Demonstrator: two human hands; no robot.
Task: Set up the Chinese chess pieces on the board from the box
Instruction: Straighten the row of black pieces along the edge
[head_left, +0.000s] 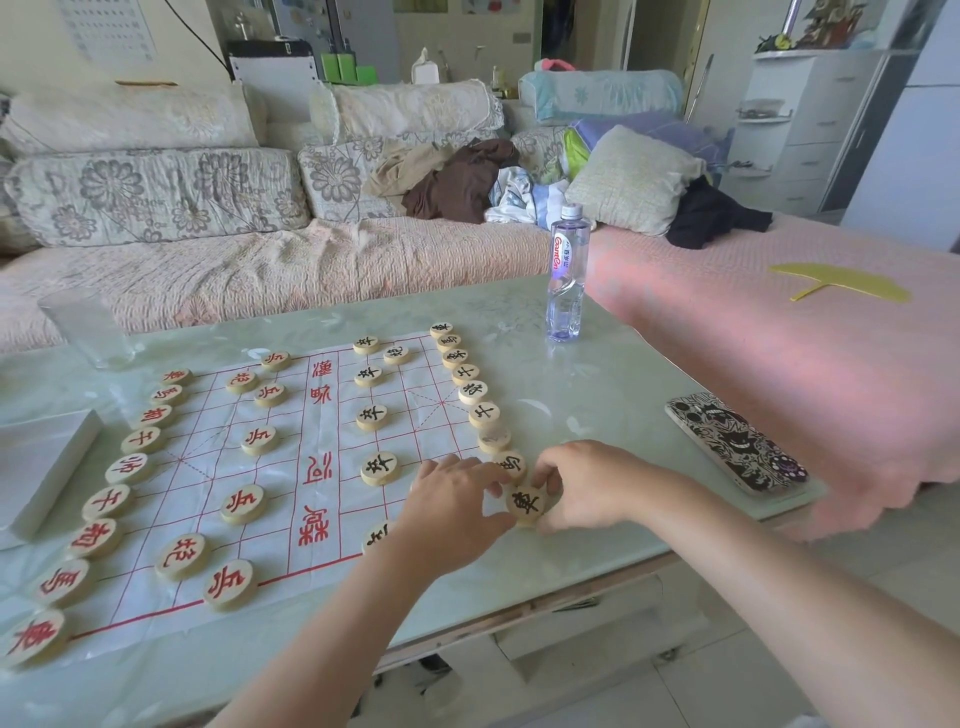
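Observation:
A white paper board (291, 467) with red lines lies on the glass table. Red-lettered wooden pieces (244, 503) fill its left side in a column and forward rows. Black-lettered pieces (373, 417) stand on the right side, with a column (474, 391) along the right edge. Both hands meet at the near right corner around one black-lettered piece (525, 503). My left hand (452, 504) touches its left rim with thumb and fingertips. My right hand (582, 483) pinches its right rim. My left wrist partly hides another black piece (375, 535).
A white box (36, 462) sits at the table's left edge. A water bottle (567, 275) stands beyond the board, and a phone (735, 441) lies at the right edge. A clear glass container (85, 327) is at the far left. A sofa with cushions lies behind.

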